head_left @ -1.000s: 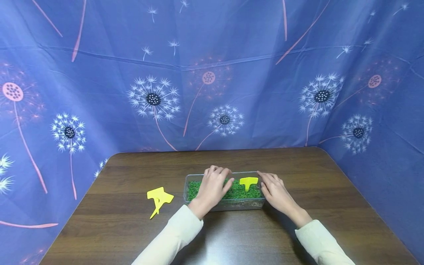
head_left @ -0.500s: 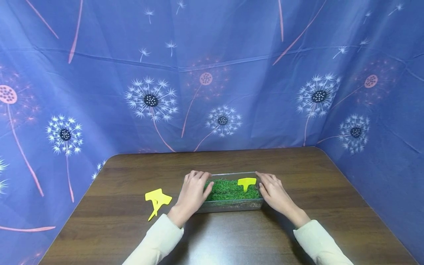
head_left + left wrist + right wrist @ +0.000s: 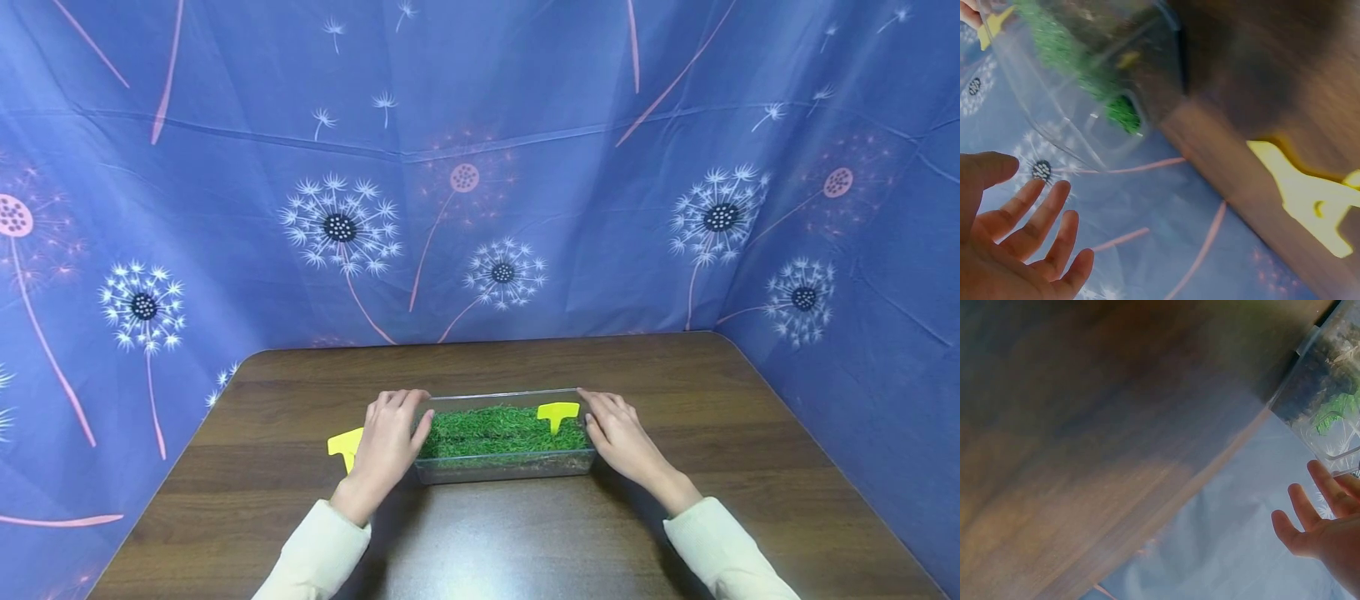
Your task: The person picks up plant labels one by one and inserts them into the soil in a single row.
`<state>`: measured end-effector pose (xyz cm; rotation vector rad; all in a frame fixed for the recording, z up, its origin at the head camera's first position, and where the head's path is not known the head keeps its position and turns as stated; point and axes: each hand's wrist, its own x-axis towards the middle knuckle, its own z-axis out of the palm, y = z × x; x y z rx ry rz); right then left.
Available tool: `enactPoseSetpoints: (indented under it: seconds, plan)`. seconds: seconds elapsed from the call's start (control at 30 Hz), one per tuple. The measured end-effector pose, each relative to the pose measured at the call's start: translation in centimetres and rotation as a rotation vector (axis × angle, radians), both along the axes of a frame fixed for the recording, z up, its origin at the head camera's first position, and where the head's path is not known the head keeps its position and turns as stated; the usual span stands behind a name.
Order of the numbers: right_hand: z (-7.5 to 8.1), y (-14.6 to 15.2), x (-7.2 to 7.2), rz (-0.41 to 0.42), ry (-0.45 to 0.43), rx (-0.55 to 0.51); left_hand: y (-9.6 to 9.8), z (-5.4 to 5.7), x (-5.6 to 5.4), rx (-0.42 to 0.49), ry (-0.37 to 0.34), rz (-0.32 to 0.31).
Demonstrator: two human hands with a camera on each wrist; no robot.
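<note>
A clear rectangular container (image 3: pixel 503 469) filled with green artificial grass (image 3: pixel 487 429) stands on the table. One yellow T-shaped plant label (image 3: pixel 558 413) is stuck upright in the grass near its right end. My left hand (image 3: pixel 388 437) is over the container's left end, fingers spread and holding nothing. In the head view it partly covers the loose yellow plant labels (image 3: pixel 346 446), which lie left of the container; one label (image 3: pixel 1307 197) shows in the left wrist view. My right hand (image 3: pixel 622 433) rests at the container's right end, its relaxed fingers (image 3: pixel 1324 481) right at the rim.
The brown wooden table (image 3: pixel 480 542) extends around the container, its back edge against a blue curtain (image 3: pixel 480 100) with dandelion prints. The curtain also lines both sides.
My left hand has moved left, from over the middle of the grass to the container's left end, covering part of the loose labels. The right hand has stayed in place.
</note>
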<state>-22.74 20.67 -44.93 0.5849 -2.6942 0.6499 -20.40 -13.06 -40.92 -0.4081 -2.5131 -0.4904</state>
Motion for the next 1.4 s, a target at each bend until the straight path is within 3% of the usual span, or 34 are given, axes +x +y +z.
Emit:
enactPoseSetpoints:
  seconds: [0.4, 0.5, 0.7, 1.07, 1.4]
  plan:
    - [-0.1, 0.0, -0.1, 0.011, 0.011, -0.007, -3.4, -2.4, -0.2, 0.009, 0.006, 0.121]
    - [0.0, 0.0, 0.0, 0.008, 0.008, -0.006, -4.3, -3.1, -0.2, -0.026, -0.039, 0.163]
    - [0.0, 0.0, 0.0, 0.003, 0.002, -0.001, -5.7, -4.0, -0.3, -0.108, -0.2, 0.243]
    - [0.0, 0.0, 0.0, 0.002, 0.013, 0.006, -6.9, -4.7, -0.1, -0.126, -0.326, 0.279]
    - [-0.1, 0.0, 0.0, 0.001, 0.008, 0.004, -7.1, -5.0, -0.3, -0.132, -0.33, 0.291]
